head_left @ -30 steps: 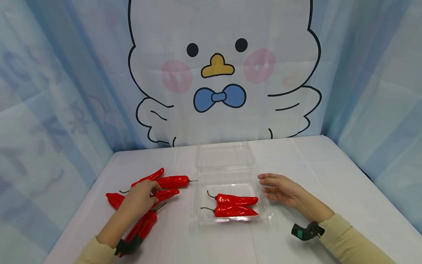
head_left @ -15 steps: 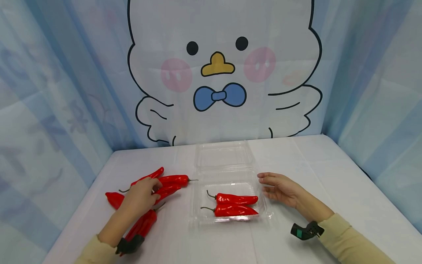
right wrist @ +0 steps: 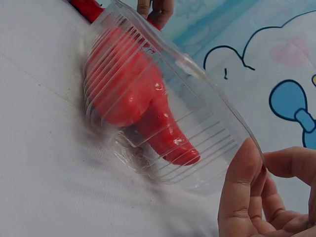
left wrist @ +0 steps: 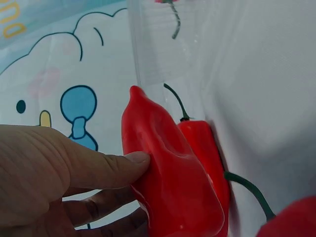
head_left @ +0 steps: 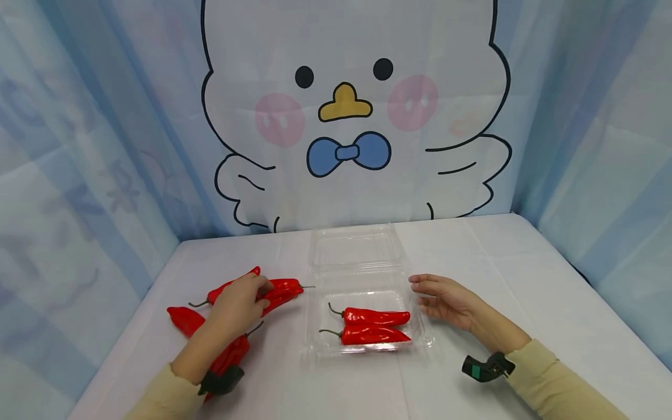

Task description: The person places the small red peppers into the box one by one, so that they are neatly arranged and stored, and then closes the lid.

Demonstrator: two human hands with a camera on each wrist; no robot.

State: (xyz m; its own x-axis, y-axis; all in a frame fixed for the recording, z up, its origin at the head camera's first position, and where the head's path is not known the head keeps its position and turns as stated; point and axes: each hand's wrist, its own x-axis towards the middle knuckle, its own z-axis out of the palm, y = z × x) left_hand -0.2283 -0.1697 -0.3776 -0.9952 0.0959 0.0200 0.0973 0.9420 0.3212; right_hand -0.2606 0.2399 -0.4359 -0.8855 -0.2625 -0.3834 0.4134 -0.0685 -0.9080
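My left hand (head_left: 238, 309) pinches a red chili pepper (left wrist: 170, 173), with the thumb along its side in the left wrist view. Its tapered tip points toward the clear plastic box (head_left: 362, 286). Behind the held pepper lies another red pepper (left wrist: 201, 140) with a green stem. My right hand (head_left: 446, 300) is at the right side of the box; in the right wrist view, its thumb and a finger (right wrist: 291, 163) pinch the rim. Two red peppers (head_left: 375, 335) lie side by side in the box, stems to the left.
More red peppers (head_left: 184, 319) lie around and under my left forearm, partly hidden by it. The box's lid (head_left: 357, 248) lies folded back behind its base. A curtain (head_left: 346, 192) with a cartoon bird rises behind the white table (head_left: 472, 251).
My left hand has moved right and slightly away from me with the pinched pepper, which now overlaps the pepper behind it. My right hand has stayed at the box.
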